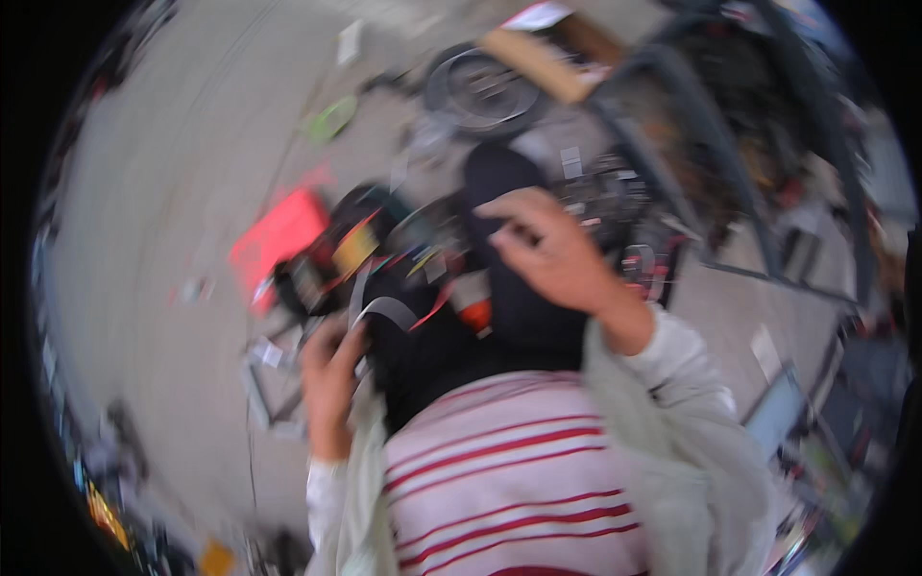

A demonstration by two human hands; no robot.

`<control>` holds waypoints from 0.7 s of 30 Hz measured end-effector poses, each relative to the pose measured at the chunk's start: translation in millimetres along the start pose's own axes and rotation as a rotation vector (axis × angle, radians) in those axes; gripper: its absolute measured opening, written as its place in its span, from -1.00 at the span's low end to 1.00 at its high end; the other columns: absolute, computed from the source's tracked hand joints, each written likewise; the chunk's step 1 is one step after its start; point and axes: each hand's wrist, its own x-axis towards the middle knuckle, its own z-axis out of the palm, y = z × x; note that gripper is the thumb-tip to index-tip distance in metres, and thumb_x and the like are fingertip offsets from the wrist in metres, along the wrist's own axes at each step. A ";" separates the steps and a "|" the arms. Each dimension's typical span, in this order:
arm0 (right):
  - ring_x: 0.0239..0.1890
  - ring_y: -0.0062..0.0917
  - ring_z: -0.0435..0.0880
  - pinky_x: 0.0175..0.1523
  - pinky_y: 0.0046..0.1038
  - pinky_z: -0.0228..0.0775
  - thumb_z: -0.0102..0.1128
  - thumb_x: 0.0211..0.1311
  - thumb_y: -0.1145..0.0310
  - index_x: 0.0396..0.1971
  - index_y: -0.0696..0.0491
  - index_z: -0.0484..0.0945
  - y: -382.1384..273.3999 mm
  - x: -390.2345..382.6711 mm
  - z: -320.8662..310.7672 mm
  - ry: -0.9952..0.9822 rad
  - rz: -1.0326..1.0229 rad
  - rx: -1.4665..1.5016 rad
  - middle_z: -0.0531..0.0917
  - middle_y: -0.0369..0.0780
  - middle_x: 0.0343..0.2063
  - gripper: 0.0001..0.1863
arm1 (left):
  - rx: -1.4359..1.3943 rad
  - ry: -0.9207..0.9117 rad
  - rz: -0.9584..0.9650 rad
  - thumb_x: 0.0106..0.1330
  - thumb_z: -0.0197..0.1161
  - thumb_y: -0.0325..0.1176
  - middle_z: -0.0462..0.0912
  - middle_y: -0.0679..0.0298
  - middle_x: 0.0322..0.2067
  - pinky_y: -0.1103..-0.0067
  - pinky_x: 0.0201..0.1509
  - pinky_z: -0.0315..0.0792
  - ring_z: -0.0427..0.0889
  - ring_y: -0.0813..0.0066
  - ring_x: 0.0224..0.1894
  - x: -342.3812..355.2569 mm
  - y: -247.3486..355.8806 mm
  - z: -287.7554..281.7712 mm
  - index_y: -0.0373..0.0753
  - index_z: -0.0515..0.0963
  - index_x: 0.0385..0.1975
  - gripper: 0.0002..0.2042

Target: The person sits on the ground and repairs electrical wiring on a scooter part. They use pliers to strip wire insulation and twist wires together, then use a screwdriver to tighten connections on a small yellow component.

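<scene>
My left hand [332, 374] is closed at the left of my lap, thumb and fingers pinching a grey flat ribbon cable [389, 309] that curves up over my dark trousers. Red and other coloured wires [437, 305] lie beside the cable. A yellow block-shaped part [355, 248] is just beyond that hand, among dark parts blurred by motion. My right hand [557, 252] hovers over my right leg, fingers bent and thumb apart from them, with nothing visible in between. An orange-red piece [475, 315] shows between my legs.
A red flat piece [279, 240] lies on the floor at left. Ahead are a coiled grey ring [482, 88], a green oval object [332, 119] and an open cardboard box [538, 60]. Dark metal frames [706, 125] stand at right near a heap of small dark parts [610, 197].
</scene>
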 end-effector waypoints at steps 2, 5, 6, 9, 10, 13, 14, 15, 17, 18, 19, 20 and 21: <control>-0.24 -0.30 0.65 -0.06 -0.34 0.49 0.26 0.20 0.47 -0.04 0.12 0.59 -3.4 1.1 -38.1 0.119 0.053 0.030 0.61 -0.10 -0.16 -0.69 | -0.004 0.131 0.123 0.38 0.30 -0.34 0.52 0.45 -0.51 0.70 -0.46 0.17 0.36 0.75 -0.51 -11.7 -10.7 2.0 -0.26 0.59 -0.37 -0.86; -0.19 -0.25 0.65 -0.01 -0.31 0.50 0.27 0.20 0.43 -0.08 0.14 0.60 28.9 -0.8 -137.2 0.586 -0.039 -0.387 0.64 -0.07 -0.17 -0.72 | -0.096 0.135 0.080 0.39 0.24 -0.39 0.48 0.47 -0.53 0.70 -0.46 0.14 0.32 0.77 -0.52 -10.4 -24.1 5.7 -0.28 0.57 -0.35 -0.89; -0.16 -0.24 0.66 0.02 -0.30 0.50 0.25 0.21 0.41 -0.11 0.15 0.62 43.4 -3.4 -177.9 0.748 -0.091 -0.480 0.65 -0.06 -0.18 -0.74 | -0.123 0.158 0.138 0.39 0.23 -0.39 0.48 0.47 -0.54 0.71 -0.46 0.14 0.33 0.77 -0.52 -8.4 -29.3 6.3 -0.29 0.57 -0.35 -0.88; -0.20 -0.21 0.62 0.00 -0.24 0.47 0.26 0.20 0.40 -0.12 0.13 0.65 48.0 -35.5 -314.7 1.163 0.029 -0.857 0.67 -0.07 -0.21 -0.75 | -0.180 0.095 0.135 0.44 0.19 -0.38 0.36 0.51 -0.57 0.69 -0.44 0.08 0.22 0.77 -0.52 -3.5 -27.8 3.1 -0.24 0.53 -0.39 -0.86; -0.18 -0.15 0.62 0.03 -0.16 0.45 0.29 0.18 0.37 -0.13 0.12 0.66 62.3 -42.8 -359.9 1.223 -0.016 -1.090 0.68 -0.04 -0.21 -0.74 | -0.150 0.118 0.161 0.44 0.19 -0.38 0.38 0.50 -0.58 0.69 -0.44 0.08 0.23 0.77 -0.52 -9.0 -27.7 -1.3 -0.25 0.54 -0.40 -0.85; -0.13 -0.04 0.63 0.06 -0.09 0.45 0.26 0.22 0.15 -0.13 0.09 0.69 62.4 -87.4 -449.8 1.349 0.293 -1.478 0.69 0.02 -0.22 -0.65 | -0.174 0.085 0.178 0.43 0.20 -0.38 0.40 0.49 -0.58 0.70 -0.43 0.10 0.24 0.77 -0.52 2.4 -40.1 -3.8 -0.24 0.54 -0.40 -0.86; -0.09 -0.01 0.65 0.08 -0.08 0.45 0.24 0.25 0.05 -0.11 0.09 0.69 62.9 -117.8 -473.7 1.342 0.542 -1.558 0.70 0.05 -0.19 -0.57 | -0.166 0.041 0.168 0.43 0.20 -0.38 0.40 0.49 -0.58 0.70 -0.42 0.10 0.25 0.77 -0.52 17.2 -37.0 2.1 -0.24 0.55 -0.40 -0.86; -0.04 -0.01 0.66 0.11 -0.09 0.46 0.19 0.27 -0.03 -0.08 0.10 0.69 63.8 -121.0 -503.6 1.242 0.689 -1.411 0.70 0.07 -0.16 -0.51 | -0.185 0.065 0.167 0.43 0.21 -0.38 0.41 0.49 -0.58 0.70 -0.42 0.10 0.25 0.77 -0.52 12.8 -40.9 1.0 -0.24 0.55 -0.40 -0.86; 0.04 -0.07 0.69 0.15 -0.17 0.49 0.15 0.26 -0.15 -0.09 0.16 0.70 62.7 -139.6 -547.0 1.020 0.927 -1.198 0.70 0.13 -0.08 -0.38 | -0.187 0.050 0.157 0.42 0.21 -0.37 0.41 0.49 -0.58 0.71 -0.42 0.11 0.25 0.77 -0.52 17.0 -34.8 4.5 -0.24 0.55 -0.40 -0.86; 0.01 -0.08 0.70 0.11 -0.17 0.51 0.17 0.24 -0.12 -0.13 0.17 0.71 59.7 -130.6 -559.7 0.915 0.952 -1.214 0.71 0.12 -0.10 -0.41 | -0.196 0.063 0.155 0.42 0.21 -0.37 0.41 0.49 -0.58 0.71 -0.42 0.11 0.25 0.76 -0.52 13.1 -34.8 4.1 -0.24 0.55 -0.40 -0.86; -0.01 -0.08 0.71 0.08 -0.18 0.53 0.20 0.22 -0.09 -0.17 0.18 0.72 57.9 -125.2 -569.5 0.805 0.991 -1.229 0.72 0.11 -0.13 -0.44 | -0.213 0.079 0.145 0.42 0.21 -0.38 0.41 0.50 -0.58 0.71 -0.41 0.10 0.25 0.77 -0.52 10.3 -31.1 5.3 -0.24 0.54 -0.40 -0.86; -0.04 -0.09 0.73 0.04 -0.19 0.56 0.23 0.21 -0.06 -0.21 0.19 0.73 55.5 -121.1 -578.0 0.695 1.025 -1.244 0.73 0.09 -0.16 -0.46 | -0.213 0.077 0.149 0.41 0.21 -0.38 0.41 0.50 -0.57 0.71 -0.41 0.11 0.26 0.77 -0.51 10.4 -29.5 5.9 -0.24 0.55 -0.40 -0.87; -0.12 -0.12 0.76 -0.13 -0.21 0.60 0.33 0.14 0.02 -0.29 0.21 0.74 46.8 -105.4 -572.2 0.645 1.131 -1.068 0.74 0.07 -0.22 -0.52 | -0.211 0.085 0.146 0.41 0.21 -0.39 0.41 0.50 -0.57 0.70 -0.41 0.11 0.26 0.76 -0.51 7.8 -30.7 3.3 -0.24 0.55 -0.40 -0.87</control>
